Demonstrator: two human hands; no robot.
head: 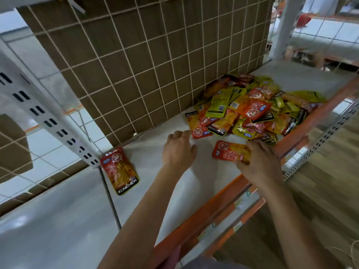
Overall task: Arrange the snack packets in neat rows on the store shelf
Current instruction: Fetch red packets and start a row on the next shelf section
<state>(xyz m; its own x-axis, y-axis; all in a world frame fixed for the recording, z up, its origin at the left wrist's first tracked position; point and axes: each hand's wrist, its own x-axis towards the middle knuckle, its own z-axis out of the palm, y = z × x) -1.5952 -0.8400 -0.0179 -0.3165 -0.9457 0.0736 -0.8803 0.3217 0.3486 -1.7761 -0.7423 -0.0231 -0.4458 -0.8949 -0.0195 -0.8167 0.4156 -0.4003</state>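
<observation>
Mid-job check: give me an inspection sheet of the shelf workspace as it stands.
Surface: white shelf board.
Job's things: jumbled packet pile at right; single packet lying alone at back left; red packet in front of the pile.
Clutter: nothing seen.
Grips: left hand over the shelf, holding nothing; right hand grips the red packet.
Cables: nothing seen.
Surroundings: wire mesh backed by cardboard; orange rail in front.

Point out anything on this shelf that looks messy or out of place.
The snack packets lie in a jumbled heap at the right end of the shelf, overlapping at all angles, not in rows. A lone red packet lies askew by the left upright. The right hand holds a separate packet.
</observation>
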